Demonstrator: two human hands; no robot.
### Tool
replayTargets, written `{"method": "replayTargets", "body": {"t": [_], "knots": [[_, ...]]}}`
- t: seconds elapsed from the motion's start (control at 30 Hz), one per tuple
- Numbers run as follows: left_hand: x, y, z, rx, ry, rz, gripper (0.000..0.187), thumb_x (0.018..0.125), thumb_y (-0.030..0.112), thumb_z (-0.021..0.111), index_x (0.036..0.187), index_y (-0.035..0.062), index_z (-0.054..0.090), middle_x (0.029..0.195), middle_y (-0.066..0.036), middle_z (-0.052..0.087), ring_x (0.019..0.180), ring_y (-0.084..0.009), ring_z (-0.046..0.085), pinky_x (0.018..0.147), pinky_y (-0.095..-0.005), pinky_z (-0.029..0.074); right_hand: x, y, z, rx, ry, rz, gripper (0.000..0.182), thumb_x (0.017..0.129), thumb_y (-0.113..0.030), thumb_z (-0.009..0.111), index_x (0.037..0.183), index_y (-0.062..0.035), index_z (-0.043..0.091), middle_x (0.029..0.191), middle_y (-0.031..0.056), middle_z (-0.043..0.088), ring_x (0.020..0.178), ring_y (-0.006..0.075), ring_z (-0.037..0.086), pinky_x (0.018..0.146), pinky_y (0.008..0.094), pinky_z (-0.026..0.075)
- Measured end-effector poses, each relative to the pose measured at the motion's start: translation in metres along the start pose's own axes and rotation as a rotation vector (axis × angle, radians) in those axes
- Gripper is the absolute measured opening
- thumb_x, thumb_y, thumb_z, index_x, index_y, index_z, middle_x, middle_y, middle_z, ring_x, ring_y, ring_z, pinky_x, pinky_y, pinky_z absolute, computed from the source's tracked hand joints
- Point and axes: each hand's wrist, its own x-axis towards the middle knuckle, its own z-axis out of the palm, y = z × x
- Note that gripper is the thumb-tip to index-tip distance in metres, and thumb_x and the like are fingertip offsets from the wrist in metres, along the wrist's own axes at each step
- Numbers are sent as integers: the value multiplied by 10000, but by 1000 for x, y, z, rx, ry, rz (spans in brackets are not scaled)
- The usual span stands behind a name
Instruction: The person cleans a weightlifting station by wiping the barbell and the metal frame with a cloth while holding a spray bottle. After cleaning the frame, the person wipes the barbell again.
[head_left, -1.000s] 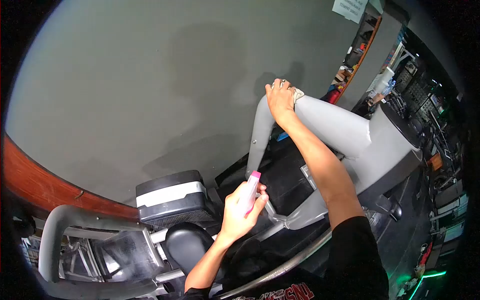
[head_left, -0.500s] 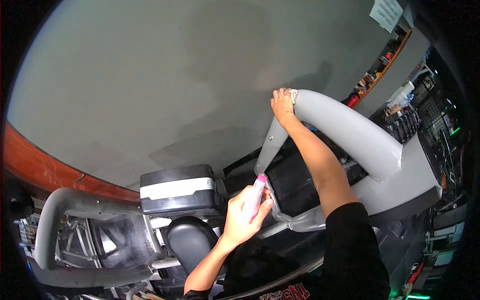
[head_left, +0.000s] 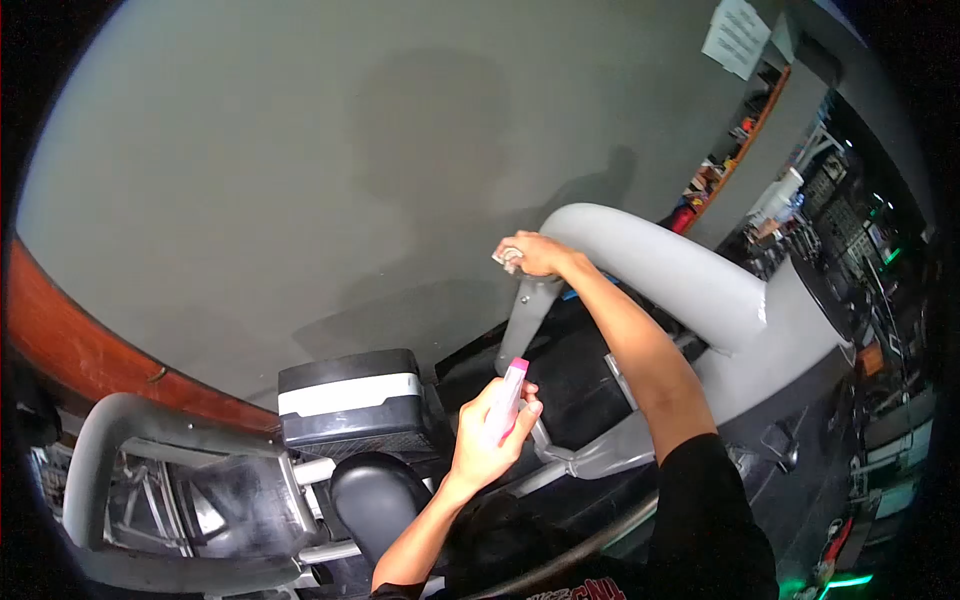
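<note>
My right hand [head_left: 536, 254] is closed on a white cloth [head_left: 510, 256] at the upper end of a grey strut, against the curved end of a thick grey frame tube [head_left: 660, 275]. My left hand [head_left: 487, 435] is wrapped round a clear bottle with pink contents [head_left: 507, 402], its pink cap pointing up. It is held low in the middle of the view, above dark machine parts. To the left of this hand are a black padded seat [head_left: 378, 503] and a black box with a white band [head_left: 350, 396].
A grey wall [head_left: 250, 170] fills the background. At the left stand another grey tubular frame [head_left: 95, 470] and a red-brown wooden edge [head_left: 120, 360]. A shelf with small items [head_left: 735, 150], a posted paper [head_left: 737, 38] and gym equipment are at the right.
My right hand with the cloth has moved from the tube's top corner to the left and down onto the strut. The camera view has shifted slightly. My left hand still holds the bottle.
</note>
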Motion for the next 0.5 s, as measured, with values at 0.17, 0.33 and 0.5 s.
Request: {"method": "replayTargets", "body": {"t": [0.17,0.33,0.5], "knots": [[-11,5,22,-195,-101,-72,170,875,98,672,997,-2,609,807,-10,613,674,-62,543,624,-223,447,-78,-63,-43,209,299,-150,322,885,-107,572,1196,-189,578,1153,129,565,1061,312,585,905,402,469],[-18,15,34,-273,-279,-74,192,880,145,679,984,1,606,787,-10,604,677,-60,542,625,-226,448,-151,-97,-74,388,600,-313,308,895,-36,544,1195,-95,582,1185,98,579,1115,225,559,921,349,453],[-30,33,52,-277,-372,24,193,872,126,682,993,-3,603,788,-11,607,694,-63,542,641,-233,457,-263,-125,-84,495,808,-302,302,893,-61,550,1194,-36,568,1213,108,585,1170,222,529,1010,338,382]]}}
